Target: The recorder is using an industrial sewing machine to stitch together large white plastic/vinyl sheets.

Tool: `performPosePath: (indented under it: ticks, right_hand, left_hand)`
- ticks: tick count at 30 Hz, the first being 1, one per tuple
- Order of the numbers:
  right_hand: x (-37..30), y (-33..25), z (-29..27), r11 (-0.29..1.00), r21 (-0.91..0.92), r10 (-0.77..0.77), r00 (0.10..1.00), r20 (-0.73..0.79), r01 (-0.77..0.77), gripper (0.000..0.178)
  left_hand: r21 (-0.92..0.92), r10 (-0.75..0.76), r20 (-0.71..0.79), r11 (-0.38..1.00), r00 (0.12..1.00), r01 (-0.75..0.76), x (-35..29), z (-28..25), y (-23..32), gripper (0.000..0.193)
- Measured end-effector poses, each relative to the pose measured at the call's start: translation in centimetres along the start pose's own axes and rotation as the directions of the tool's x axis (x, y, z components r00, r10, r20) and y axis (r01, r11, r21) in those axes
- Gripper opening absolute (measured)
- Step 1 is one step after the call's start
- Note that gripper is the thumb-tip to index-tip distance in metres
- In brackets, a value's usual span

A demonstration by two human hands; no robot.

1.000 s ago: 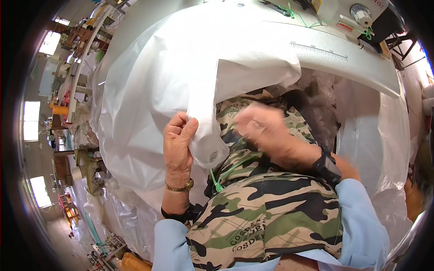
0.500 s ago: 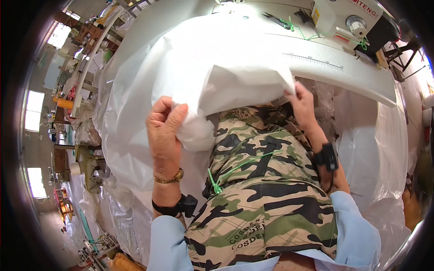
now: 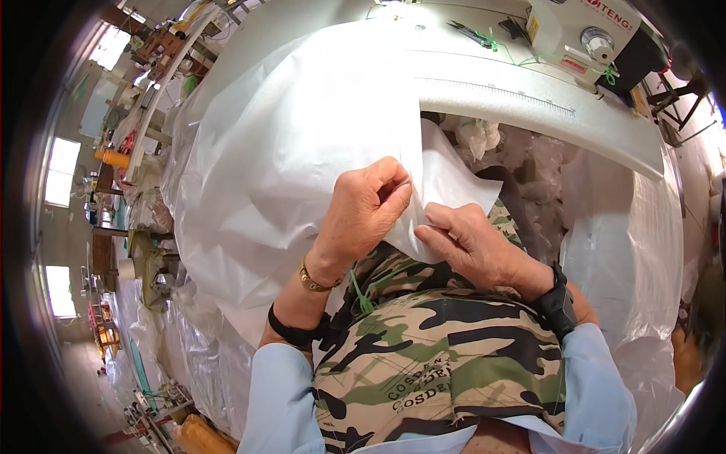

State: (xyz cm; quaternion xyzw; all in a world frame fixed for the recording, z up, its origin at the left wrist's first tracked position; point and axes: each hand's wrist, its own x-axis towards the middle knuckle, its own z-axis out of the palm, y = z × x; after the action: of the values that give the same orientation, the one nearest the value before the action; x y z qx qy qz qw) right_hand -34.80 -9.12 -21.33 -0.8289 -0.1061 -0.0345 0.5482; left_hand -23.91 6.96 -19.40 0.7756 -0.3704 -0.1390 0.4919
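A large sheet of thin white fabric (image 3: pixel 280 151) drapes from the sewing table down over my lap. My left hand (image 3: pixel 367 204) pinches its edge between thumb and fingers, near the middle of the view. Just to the right and a little nearer to me, my right hand (image 3: pixel 469 242) grips the same edge lower down, thumb against forefinger. Between the two hands the edge runs as a narrow folded strip. A loose flap of the fabric hangs beyond my right hand, over the camouflage apron (image 3: pixel 446 356).
The sewing machine (image 3: pixel 578 38) stands at the far right of the white table (image 3: pixel 522 94), whose front edge carries a ruler scale. Thread snips (image 3: pixel 473 34) with green thread lie on it. Clear plastic sheeting (image 3: pixel 620 242) hangs at right; cluttered benches (image 3: pixel 144 98) stand at left.
Both hands have come together at the middle: the left moved right and up, the right moved left and down. The fabric's raised, spread edge is now gathered into a strip between them.
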Motion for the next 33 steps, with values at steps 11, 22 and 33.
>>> performPosePath:
  ticks: [11, 22, 33]
  right_hand:
    - [1.1, 0.1, 2.7, 0.943, -0.093, -0.313, 0.946, 0.081, 0.320, 0.017]
    - [6.2, 3.6, 3.8, 0.921, 0.276, -0.130, 0.883, -0.450, 0.276, 0.033]
    - [27.0, 9.5, 14.8, 0.975, 0.203, 0.017, 0.940, 0.341, -0.091, 0.044]
  left_hand:
    - [-0.364, -0.155, -0.078, 0.924, 0.985, 0.117, -1.7, 0.5, -1.7, 0.011]
    - [-0.049, -0.101, -0.217, 0.995, 0.971, 0.092, -1.6, -6.7, -1.9, 0.011]
    - [0.664, 0.210, 0.343, 0.635, 0.916, -0.394, 5.8, -14.9, 8.3, 0.004]
